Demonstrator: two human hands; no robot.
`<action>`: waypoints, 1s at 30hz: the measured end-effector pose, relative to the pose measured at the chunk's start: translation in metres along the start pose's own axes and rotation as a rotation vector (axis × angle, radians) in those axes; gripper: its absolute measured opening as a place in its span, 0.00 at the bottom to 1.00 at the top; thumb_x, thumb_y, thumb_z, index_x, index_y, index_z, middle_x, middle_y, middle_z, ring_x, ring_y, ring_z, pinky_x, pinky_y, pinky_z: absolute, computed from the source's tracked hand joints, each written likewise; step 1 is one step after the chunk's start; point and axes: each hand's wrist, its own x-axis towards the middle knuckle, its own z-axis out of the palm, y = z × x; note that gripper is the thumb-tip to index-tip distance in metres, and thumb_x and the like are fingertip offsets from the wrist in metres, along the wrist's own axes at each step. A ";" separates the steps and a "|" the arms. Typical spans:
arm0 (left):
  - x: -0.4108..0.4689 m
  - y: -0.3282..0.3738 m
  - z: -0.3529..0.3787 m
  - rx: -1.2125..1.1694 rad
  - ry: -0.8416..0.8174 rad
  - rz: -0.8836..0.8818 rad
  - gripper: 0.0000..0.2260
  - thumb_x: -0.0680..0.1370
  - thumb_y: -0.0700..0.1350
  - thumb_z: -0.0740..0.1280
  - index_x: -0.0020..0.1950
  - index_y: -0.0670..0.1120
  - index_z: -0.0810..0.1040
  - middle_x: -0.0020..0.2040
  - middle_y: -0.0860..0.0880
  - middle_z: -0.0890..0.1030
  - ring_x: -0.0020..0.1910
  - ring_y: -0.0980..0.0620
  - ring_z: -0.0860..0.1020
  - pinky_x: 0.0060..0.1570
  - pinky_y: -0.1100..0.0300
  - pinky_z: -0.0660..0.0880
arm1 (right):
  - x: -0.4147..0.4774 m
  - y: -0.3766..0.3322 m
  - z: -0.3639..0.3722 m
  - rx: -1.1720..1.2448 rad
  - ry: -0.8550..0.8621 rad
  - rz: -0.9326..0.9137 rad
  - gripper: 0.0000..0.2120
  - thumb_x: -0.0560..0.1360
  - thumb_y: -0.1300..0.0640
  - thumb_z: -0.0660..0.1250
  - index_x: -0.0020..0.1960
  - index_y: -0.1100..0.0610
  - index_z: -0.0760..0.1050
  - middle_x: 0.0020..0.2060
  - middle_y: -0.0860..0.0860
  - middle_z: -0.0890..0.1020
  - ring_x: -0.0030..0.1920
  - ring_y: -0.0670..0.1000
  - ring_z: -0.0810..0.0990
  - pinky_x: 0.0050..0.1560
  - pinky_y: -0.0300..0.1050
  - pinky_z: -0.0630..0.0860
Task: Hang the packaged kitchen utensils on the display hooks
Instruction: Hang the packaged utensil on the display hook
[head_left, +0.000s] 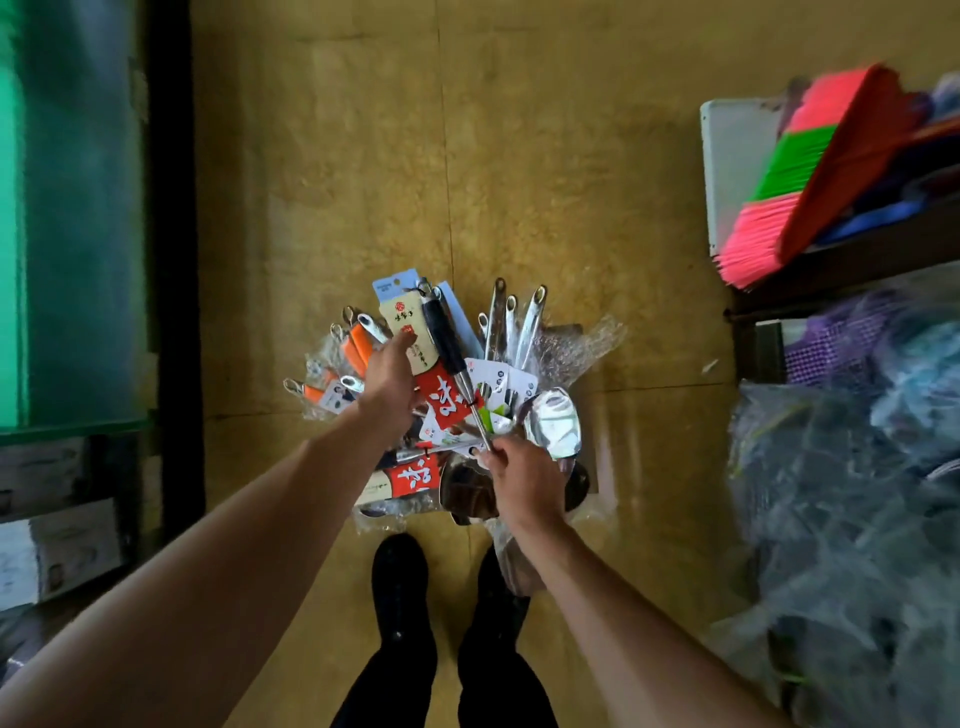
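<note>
Shoes (400, 587): seen at 6 o'clock.
Right hand (519, 478): fingers pinched on utensil's steel shaft.
Utensil (445, 338): carded, black handle pointed to 11 o'clock, held over pile.
Left hand (387, 379): laid against its card at 9 o'clock; grip cannot be told.
Pile (553, 421): heaped on floor (571, 156).
Brooms (831, 171): shelved at 2 o'clock.

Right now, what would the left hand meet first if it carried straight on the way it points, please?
The left hand would most likely meet the beige backing card of the black-handled utensil that the right hand pinches; depth is unclear.
</note>
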 end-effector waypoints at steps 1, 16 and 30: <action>-0.005 0.005 0.001 0.027 -0.021 0.017 0.38 0.68 0.66 0.69 0.73 0.49 0.68 0.67 0.40 0.75 0.44 0.47 0.77 0.35 0.56 0.75 | -0.004 -0.008 -0.009 0.010 0.007 0.007 0.10 0.79 0.51 0.67 0.58 0.53 0.80 0.49 0.50 0.84 0.49 0.51 0.82 0.49 0.48 0.79; -0.239 0.185 0.064 0.196 -0.358 0.394 0.20 0.83 0.57 0.58 0.59 0.42 0.80 0.54 0.38 0.83 0.51 0.41 0.81 0.56 0.46 0.76 | -0.041 -0.101 -0.159 0.449 0.307 0.039 0.14 0.77 0.43 0.65 0.48 0.54 0.81 0.39 0.49 0.85 0.38 0.49 0.82 0.38 0.51 0.80; -0.412 0.166 0.193 0.593 -0.758 0.864 0.09 0.73 0.43 0.76 0.52 0.47 0.83 0.50 0.46 0.86 0.50 0.46 0.85 0.55 0.47 0.81 | -0.137 -0.068 -0.282 0.722 0.805 0.080 0.06 0.75 0.60 0.71 0.42 0.63 0.81 0.32 0.49 0.79 0.32 0.35 0.77 0.31 0.28 0.67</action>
